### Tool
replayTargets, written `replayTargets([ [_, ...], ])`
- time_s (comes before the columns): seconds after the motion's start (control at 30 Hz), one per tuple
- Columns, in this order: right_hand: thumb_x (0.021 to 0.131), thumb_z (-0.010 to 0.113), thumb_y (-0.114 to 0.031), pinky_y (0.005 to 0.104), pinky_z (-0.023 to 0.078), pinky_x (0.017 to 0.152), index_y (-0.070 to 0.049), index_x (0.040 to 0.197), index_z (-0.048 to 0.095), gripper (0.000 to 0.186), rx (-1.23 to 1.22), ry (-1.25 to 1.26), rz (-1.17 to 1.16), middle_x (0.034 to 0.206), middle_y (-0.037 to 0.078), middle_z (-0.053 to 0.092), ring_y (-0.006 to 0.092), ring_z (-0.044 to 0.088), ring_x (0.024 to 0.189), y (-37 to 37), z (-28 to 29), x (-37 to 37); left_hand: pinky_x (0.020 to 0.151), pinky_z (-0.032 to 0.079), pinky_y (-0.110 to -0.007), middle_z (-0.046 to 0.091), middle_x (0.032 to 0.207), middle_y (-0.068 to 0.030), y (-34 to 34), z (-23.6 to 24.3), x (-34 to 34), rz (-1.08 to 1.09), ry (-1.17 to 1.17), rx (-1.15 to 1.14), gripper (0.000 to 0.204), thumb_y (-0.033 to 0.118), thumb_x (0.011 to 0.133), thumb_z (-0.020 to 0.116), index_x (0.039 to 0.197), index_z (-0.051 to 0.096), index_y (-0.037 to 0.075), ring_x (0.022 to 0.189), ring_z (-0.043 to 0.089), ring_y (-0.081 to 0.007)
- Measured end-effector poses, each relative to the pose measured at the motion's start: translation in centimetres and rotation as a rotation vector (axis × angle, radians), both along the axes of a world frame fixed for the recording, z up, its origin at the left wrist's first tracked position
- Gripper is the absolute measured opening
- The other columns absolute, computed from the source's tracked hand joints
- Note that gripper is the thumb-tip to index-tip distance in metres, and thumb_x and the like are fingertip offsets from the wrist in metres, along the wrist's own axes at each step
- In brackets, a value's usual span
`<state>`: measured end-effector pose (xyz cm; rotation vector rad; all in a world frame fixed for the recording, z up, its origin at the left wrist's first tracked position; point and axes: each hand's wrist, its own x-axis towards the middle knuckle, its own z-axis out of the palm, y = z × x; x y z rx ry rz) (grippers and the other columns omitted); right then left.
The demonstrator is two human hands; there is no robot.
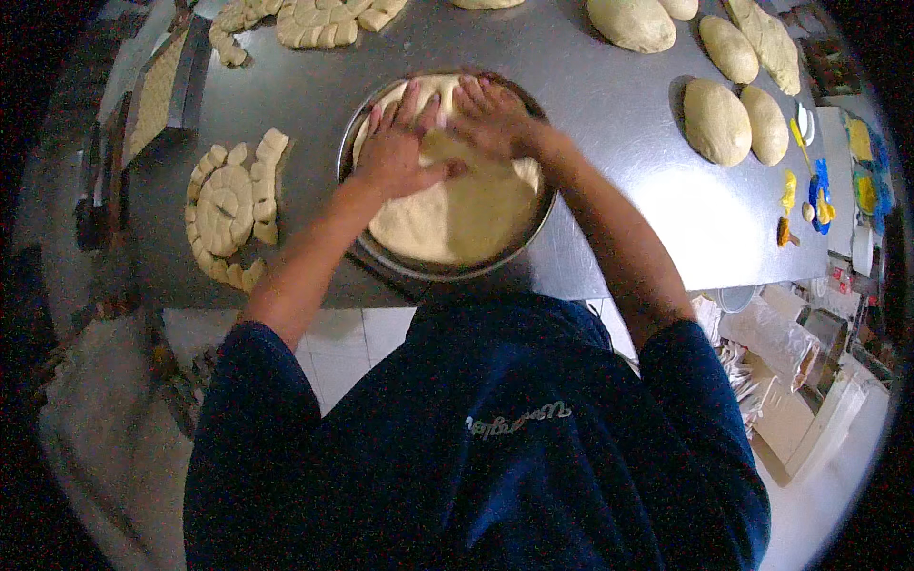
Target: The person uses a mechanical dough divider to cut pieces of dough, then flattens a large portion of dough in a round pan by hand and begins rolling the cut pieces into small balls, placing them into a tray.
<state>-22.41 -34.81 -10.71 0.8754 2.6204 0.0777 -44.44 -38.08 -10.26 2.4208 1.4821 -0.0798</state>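
Note:
A round metal pan (419, 274) stands near the front edge of the steel table, with a flat sheet of dough (447, 224) spread across its inside. My left hand (395, 147) lies on the dough toward the pan's far left, fingers stretched out and thumb pointing right. Beside it, my right hand (495, 121) rests palm down on the far right part of the dough, its fingertips near the far rim. Both hands hold nothing and press on the dough's surface. The dough looks bunched and ridged around the fingertips and smoother toward me.
Left of the pan lies a shaped dough piece (226, 209) with cut segments; another segmented piece (324, 21) is farther back. Several dough balls (717, 122) sit at the right. Small yellow and blue items (821, 195) lie by the right edge. A rectangular tray (162, 90) stands far left.

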Motion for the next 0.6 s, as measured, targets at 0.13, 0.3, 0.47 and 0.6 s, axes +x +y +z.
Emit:
replayTargets([
  [0.13,0.102,0.028,-0.072,0.0553,0.015,0.127,-0.003,0.162,0.025,0.091,-0.791,0.566,-0.455,0.169,0.026,0.014,0.0443,0.015,0.157,3.4,3.2,1.1,0.121,0.018,-0.064,0.022,0.165,-0.0295,-2.0,2.6,1.5,0.183,-0.098,-0.226,0.112,0.082,0.083,0.059,0.163,0.026,0.011,0.148,0.031,-0.0495],
  [0.3,0.1,0.028,-0.076,0.0561,0.018,0.126,0.0,0.161,0.023,0.098,-0.47,0.662,-0.476,0.167,0.029,0.018,0.0442,0.015,0.157,-0.6,0.1,1.4,0.122,0.006,-0.068,0.003,0.169,-0.0295,-4.7,-2.9,1.4,0.19,0.129,-0.009,0.117,0.089,0.085,0.045,0.165,0.017,0.009,0.153,0.012,-0.0536],
  [0.47,0.105,0.033,-0.062,0.0608,0.021,0.124,-0.018,0.164,0.026,0.074,-0.613,0.911,-0.845,0.166,0.028,0.025,0.0501,0.02,0.154,-2.6,5.1,1.0,0.118,-0.003,-0.074,0.0,0.171,-0.0265,-11.6,4.3,5.6,-0.304,0.13,-0.261,0.11,0.092,0.085,0.035,0.166,0.017,0.021,0.156,-0.001,-0.0515],
  [0.6,0.098,0.044,-0.072,0.0685,0.032,0.115,-0.019,0.157,0.042,0.079,0.184,0.454,-0.441,0.162,0.027,0.035,0.0567,0.033,0.145,-5.2,-6.3,2.2,0.116,-0.003,-0.078,0.003,0.173,-0.0208,-13.2,3.3,7.1,-0.388,0.107,-0.381,0.095,0.091,0.086,0.034,0.165,0.018,0.039,0.156,0.004,-0.0521],
])
